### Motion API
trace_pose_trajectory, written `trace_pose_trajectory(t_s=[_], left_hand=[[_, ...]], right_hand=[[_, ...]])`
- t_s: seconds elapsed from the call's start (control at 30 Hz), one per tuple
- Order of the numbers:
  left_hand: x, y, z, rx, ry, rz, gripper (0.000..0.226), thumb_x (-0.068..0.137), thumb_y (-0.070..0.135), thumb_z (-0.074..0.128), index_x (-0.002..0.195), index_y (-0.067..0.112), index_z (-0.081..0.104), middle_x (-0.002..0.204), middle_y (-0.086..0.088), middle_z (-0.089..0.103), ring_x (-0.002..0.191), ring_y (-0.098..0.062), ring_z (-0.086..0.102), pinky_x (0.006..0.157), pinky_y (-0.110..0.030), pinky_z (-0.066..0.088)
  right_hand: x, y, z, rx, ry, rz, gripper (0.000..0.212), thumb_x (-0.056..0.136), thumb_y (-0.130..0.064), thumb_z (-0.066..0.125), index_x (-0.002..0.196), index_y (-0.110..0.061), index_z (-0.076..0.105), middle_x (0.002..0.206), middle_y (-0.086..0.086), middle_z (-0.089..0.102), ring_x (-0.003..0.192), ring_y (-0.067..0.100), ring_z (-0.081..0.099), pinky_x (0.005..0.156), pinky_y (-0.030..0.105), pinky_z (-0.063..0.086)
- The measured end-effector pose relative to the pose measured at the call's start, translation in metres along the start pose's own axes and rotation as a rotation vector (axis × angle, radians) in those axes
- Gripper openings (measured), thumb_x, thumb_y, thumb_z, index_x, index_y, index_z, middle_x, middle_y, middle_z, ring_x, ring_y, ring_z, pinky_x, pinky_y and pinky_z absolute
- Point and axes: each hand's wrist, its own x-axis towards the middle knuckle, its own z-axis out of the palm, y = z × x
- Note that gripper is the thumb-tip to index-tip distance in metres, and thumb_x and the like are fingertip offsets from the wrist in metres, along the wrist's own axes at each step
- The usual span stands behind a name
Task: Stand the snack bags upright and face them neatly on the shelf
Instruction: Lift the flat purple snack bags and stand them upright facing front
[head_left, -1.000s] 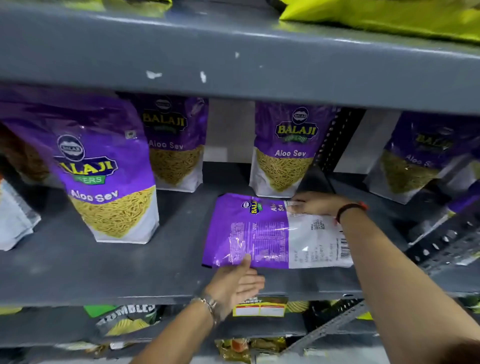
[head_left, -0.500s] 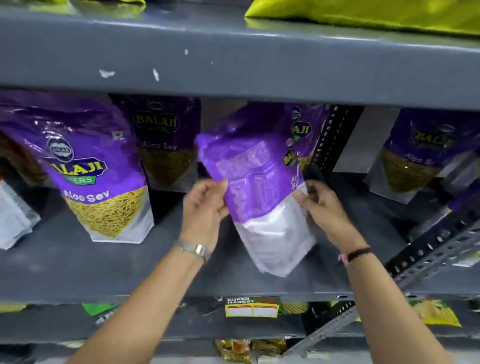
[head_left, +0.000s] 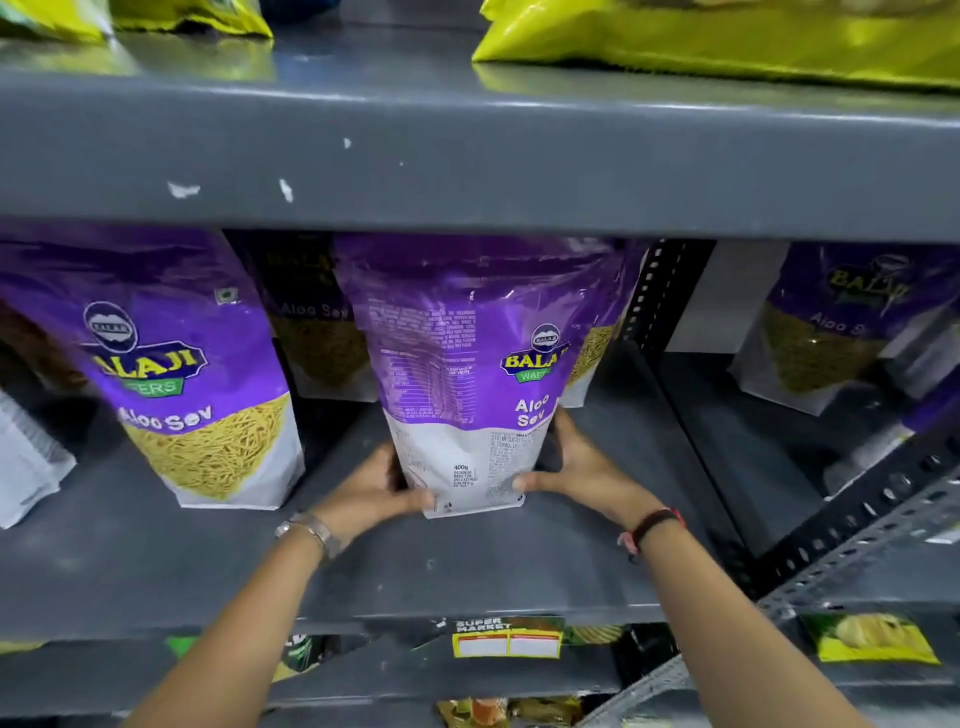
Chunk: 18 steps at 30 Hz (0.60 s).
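1. Left hand (head_left: 376, 491) fingers (head_left: 415, 500) clamped on lower left edge of the held bag (head_left: 457, 374); right hand (head_left: 576, 470) fingers (head_left: 524, 482) clamped on lower right edge. Thumbs at front, remaining digits hidden behind bag.
2. Bag sits directly between the two hands, base touching the shelf (head_left: 467, 566), long axis vertical, top just under the upper shelf lip (head_left: 467, 171).
3. Back panel (print, barcode area) is turned toward camera, so facing is judged not done; a turn about the vertical axis is likely needed.
4. Both hands equally near; neither favoured for the twist.
5. Left of left hand: front-facing bag (head_left: 192, 374), near, small gap. Behind the held bag: two more bags (head_left: 317, 332) partly hidden.
6. Right of right hand: bare shelf, then perforated upright (head_left: 649, 296); more room this side.
7. Shelf front edge lies toward the wrists, w/ bare deck between. Risk judged: corner swing clipping left neighbour.
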Motion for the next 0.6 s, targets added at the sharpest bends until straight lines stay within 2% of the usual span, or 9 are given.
trace_pose_trajectory(t_s=[0.03,0.1,0.17,0.23,0.33,0.4,0.47,0.53,0.6], left_hand=[[0.002,-0.007,0.003,0.080,-0.004,-0.034,0.097,0.045,0.034,0.083,0.125,0.031,0.028,0.129,0.010,0.044,0.118,-0.004,0.044,0.103,-0.027,0.036],[0.012,-0.015,0.002,0.194,0.094,-0.032,0.088,0.056,0.019,0.081,0.125,0.030,0.028,0.128,0.008,0.045,0.121,-0.011,0.043,0.100,-0.027,0.034],[0.021,-0.014,0.003,0.239,0.124,0.000,0.075,0.064,0.003,0.075,0.125,0.020,0.034,0.125,0.001,0.050,0.123,-0.020,0.045,0.100,-0.030,0.036],[0.029,-0.014,0.008,0.195,0.191,0.017,0.071,0.071,-0.004,0.068,0.130,0.008,0.031,0.132,-0.011,0.048,0.126,-0.025,0.044,0.107,-0.039,0.035],[0.023,-0.014,0.024,0.126,0.397,0.079,0.050,0.084,0.007,0.056,0.129,0.009,0.036,0.135,-0.012,0.046,0.127,-0.026,0.042,0.108,-0.038,0.032],[0.008,-0.015,0.038,0.091,0.457,0.174,0.039,0.086,0.033,0.051,0.122,0.024,0.040,0.129,0.001,0.048,0.127,-0.023,0.041,0.106,-0.032,0.029],[-0.007,-0.016,0.056,0.100,0.453,0.245,0.059,0.070,0.057,0.052,0.121,0.033,0.034,0.128,0.012,0.043,0.127,-0.017,0.037,0.107,-0.033,0.026],[-0.014,-0.018,0.076,0.162,0.371,0.275,0.078,0.058,0.053,0.062,0.124,0.031,0.028,0.132,0.004,0.038,0.127,-0.012,0.036,0.107,-0.028,0.031],[-0.010,-0.016,0.081,0.179,0.297,0.251,0.083,0.054,0.041,0.071,0.123,0.031,0.026,0.130,0.002,0.038,0.121,-0.003,0.039,0.099,-0.013,0.035]], right_hand=[[0.001,-0.002,0.005,0.024,-0.028,0.015,0.077,0.066,-0.004,0.077,0.126,-0.021,0.032,0.133,-0.003,0.047,0.128,0.015,0.043,0.105,0.029,0.036],[-0.003,-0.002,0.018,0.132,0.031,0.017,0.066,0.066,0.004,0.075,0.115,-0.022,0.040,0.127,0.005,0.054,0.122,0.022,0.050,0.103,0.034,0.042],[-0.016,0.003,0.034,0.165,0.230,-0.006,0.062,0.061,0.002,0.078,0.106,-0.025,0.045,0.119,0.008,0.058,0.114,0.026,0.056,0.099,0.043,0.046],[-0.037,0.012,0.050,0.141,0.428,-0.046,0.061,0.058,-0.016,0.083,0.105,-0.027,0.046,0.115,0.008,0.060,0.106,0.021,0.059,0.092,0.038,0.050],[-0.058,0.013,0.062,0.138,0.558,-0.084,0.049,0.070,-0.055,0.063,0.108,-0.030,0.046,0.117,0.004,0.056,0.108,0.011,0.054,0.092,0.020,0.044],[-0.050,0.013,0.054,0.213,0.585,-0.037,0.041,0.087,-0.050,0.041,0.120,-0.026,0.043,0.131,0.004,0.049,0.123,0.014,0.045,0.102,0.021,0.034],[-0.033,0.007,0.045,0.256,0.512,0.022,0.044,0.094,-0.035,0.025,0.135,-0.020,0.032,0.146,0.002,0.035,0.134,0.012,0.031,0.109,0.023,0.024],[-0.016,0.005,0.045,0.336,0.402,0.061,0.048,0.096,-0.036,0.018,0.138,-0.018,0.030,0.148,0.001,0.033,0.132,0.009,0.032,0.104,0.012,0.030],[-0.013,0.006,0.053,0.415,0.367,0.068,0.051,0.095,-0.041,0.017,0.135,-0.017,0.038,0.144,0.004,0.041,0.125,0.009,0.041,0.092,0.003,0.039]])
